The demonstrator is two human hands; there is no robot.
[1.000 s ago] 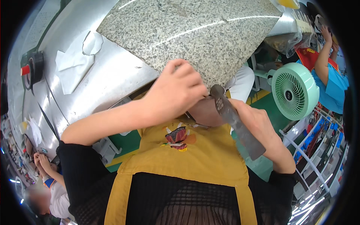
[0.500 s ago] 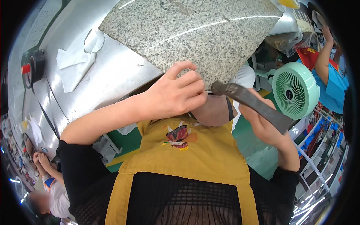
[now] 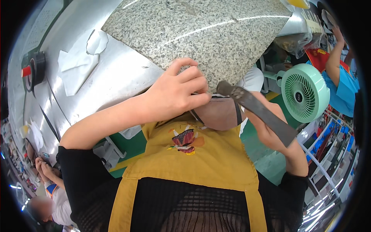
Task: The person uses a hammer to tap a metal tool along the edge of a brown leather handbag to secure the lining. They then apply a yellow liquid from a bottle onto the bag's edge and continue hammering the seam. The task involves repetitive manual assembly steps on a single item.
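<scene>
By the speckled slab, left hand curled at brown piece (grip unclear), right hand gripping hammer

1 fisheye view looks steeply down from the wearer's head, close above the yellow apron.

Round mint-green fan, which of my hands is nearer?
Right. Your right hand, holding a dark metal hammer, is left of the fan and lower in view; your left hand is much farther left, at the speckled gray stone slab's near edge.
</scene>
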